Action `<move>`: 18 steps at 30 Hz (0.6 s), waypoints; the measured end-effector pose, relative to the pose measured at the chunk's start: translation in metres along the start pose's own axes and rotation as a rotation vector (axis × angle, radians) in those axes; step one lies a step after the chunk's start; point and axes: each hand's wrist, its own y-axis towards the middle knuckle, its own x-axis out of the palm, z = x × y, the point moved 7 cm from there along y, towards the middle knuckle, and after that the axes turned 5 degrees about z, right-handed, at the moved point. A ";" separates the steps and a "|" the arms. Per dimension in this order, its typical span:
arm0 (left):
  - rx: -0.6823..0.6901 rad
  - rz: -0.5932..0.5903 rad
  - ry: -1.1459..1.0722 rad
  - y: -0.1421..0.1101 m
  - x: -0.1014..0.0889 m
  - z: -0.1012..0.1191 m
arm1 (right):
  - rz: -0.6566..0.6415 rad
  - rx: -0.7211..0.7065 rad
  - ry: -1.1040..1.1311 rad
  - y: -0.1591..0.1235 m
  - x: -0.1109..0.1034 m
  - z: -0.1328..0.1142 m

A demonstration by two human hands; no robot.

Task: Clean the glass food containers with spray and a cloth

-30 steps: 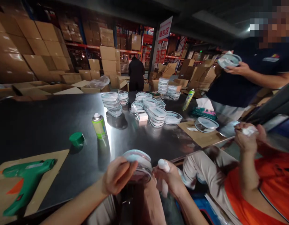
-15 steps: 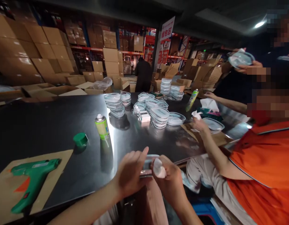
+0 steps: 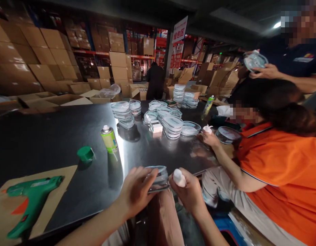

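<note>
My left hand (image 3: 134, 191) grips a clear glass dish (image 3: 161, 177) by its left side, above my knee at the table's front edge. The dish is tilted on its side. Just to its right, my right hand (image 3: 190, 193) is closed around a wad of white tissue (image 3: 178, 177), whose rounded end sticks out of the fist. Whether the right fingers touch the dish's rim I cannot tell. Beyond my hands, stacks of similar glass dishes (image 3: 172, 126) stand on the dark table (image 3: 137, 152), with a small white box (image 3: 156, 126) beside them.
A green spray can (image 3: 109, 140) and a green cap (image 3: 85, 153) stand left of centre. A green glue gun (image 3: 36, 193) lies on cardboard at the left. At the right sits a co-worker in orange (image 3: 283, 157), holding white tissue; another person behind holds a glass dish (image 3: 255, 61).
My right hand with the tissue has shifted right, uncovering more of the dish, and my left hand's raised finger has lowered. The co-worker in orange has leaned forward over the table.
</note>
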 end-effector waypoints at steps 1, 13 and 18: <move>0.003 -0.006 -0.004 -0.001 0.001 -0.001 | -0.010 0.018 0.011 0.000 0.000 0.005; 0.233 0.153 0.003 -0.012 -0.010 0.014 | -0.152 0.355 0.467 -0.009 0.021 0.004; 0.276 0.228 -0.094 -0.008 -0.005 0.028 | -0.126 0.161 0.293 -0.004 0.017 -0.019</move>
